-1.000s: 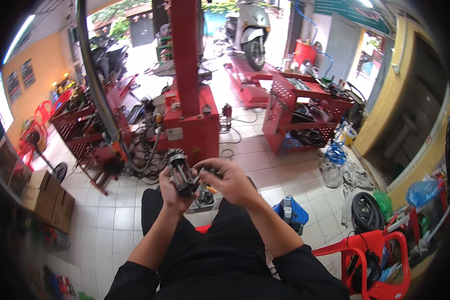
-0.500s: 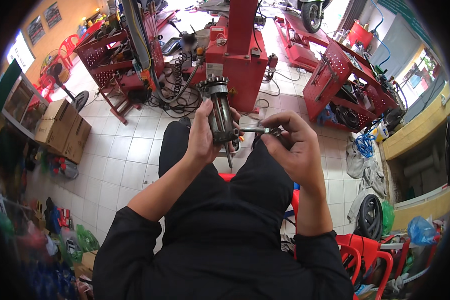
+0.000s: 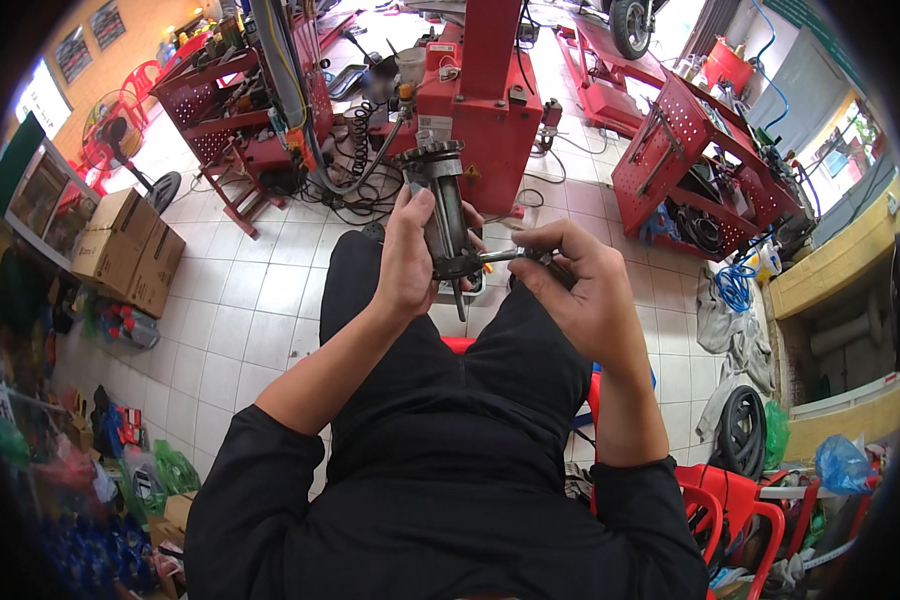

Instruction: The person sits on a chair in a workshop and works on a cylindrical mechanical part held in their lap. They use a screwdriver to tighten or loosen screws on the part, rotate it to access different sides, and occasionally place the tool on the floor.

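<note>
My left hand (image 3: 406,240) is wrapped around a dark metal cylindrical part (image 3: 449,215) held above my knees. A toothed ring (image 3: 430,152) crowns its far end, long bars run along its body, and a thin pin (image 3: 460,303) sticks out of the near end. My right hand (image 3: 592,290) pinches the outer end of a slim shiny metal rod (image 3: 497,256) between thumb and fingers. The rod's other end meets the side of the part near its lower collar. My fingers hide the rod's outer end, so its exact kind does not show.
Ahead stands a red machine (image 3: 480,130) with hoses and cables about its base. Red perforated tool carts (image 3: 660,165) flank it. Cardboard boxes (image 3: 120,245) sit at left; a tire (image 3: 740,432) and red chairs (image 3: 735,500) are at lower right. A small tray (image 3: 478,283) lies beyond my knees.
The cylindrical part has turned in my left hand, and its toothed ring looks broader. My right hand has shifted slightly left with the rod, which now slants up toward its outer end.
</note>
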Tool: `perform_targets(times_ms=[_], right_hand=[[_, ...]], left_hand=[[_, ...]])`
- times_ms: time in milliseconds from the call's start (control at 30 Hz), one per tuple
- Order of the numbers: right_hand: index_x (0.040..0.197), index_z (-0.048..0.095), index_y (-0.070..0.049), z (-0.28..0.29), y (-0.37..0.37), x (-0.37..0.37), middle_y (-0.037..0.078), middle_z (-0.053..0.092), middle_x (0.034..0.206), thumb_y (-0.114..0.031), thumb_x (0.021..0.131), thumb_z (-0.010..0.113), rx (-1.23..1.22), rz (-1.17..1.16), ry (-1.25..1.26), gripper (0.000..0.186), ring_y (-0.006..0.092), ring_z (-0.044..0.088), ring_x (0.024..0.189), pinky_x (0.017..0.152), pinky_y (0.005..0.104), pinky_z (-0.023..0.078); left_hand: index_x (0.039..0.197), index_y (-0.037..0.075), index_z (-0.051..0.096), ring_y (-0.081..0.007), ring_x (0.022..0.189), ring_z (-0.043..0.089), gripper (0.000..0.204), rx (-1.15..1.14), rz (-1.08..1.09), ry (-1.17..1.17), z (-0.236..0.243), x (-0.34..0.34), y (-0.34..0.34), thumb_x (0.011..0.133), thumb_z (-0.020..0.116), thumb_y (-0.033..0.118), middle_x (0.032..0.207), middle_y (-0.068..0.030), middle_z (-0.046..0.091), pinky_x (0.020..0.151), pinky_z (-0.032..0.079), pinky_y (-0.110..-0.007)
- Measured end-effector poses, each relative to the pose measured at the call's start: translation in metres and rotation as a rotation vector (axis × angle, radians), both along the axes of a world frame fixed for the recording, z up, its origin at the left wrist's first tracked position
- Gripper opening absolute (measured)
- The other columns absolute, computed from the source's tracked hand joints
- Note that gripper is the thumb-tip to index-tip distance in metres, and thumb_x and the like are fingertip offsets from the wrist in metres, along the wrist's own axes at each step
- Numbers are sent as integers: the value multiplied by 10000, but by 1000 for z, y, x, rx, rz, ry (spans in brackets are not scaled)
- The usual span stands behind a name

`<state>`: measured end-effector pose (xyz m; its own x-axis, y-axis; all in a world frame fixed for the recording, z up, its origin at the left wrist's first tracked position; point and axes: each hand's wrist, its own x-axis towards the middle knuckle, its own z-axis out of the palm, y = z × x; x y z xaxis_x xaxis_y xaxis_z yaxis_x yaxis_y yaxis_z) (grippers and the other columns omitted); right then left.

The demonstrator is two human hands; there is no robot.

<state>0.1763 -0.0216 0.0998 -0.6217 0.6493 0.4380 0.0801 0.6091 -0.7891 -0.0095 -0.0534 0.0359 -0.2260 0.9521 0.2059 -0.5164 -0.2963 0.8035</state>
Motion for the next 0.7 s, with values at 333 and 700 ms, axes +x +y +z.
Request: perform_targets(times_ms=[333, 700], right_hand=[[928, 590, -1, -3, 4, 0, 139, 637, 808, -89, 802, 667, 83, 16, -13, 172, 269, 623, 720, 653, 321, 470], [872, 584, -20, -8, 5, -5, 142, 612, 711, -216, 817, 673, 272, -166, -118, 222, 267, 599, 586, 545, 333, 446]], left_hand=[[1054, 63, 424, -189, 669, 642, 385, -35, 20, -77, 1, 0, 1, 936, 358, 424, 865, -131, 583, 373, 522, -280], [1071, 101, 374, -191, 674, 638, 305, -18, 22, -109, 1, 1, 2, 941, 390, 377, 857, -132, 580, 370, 518, -282]])
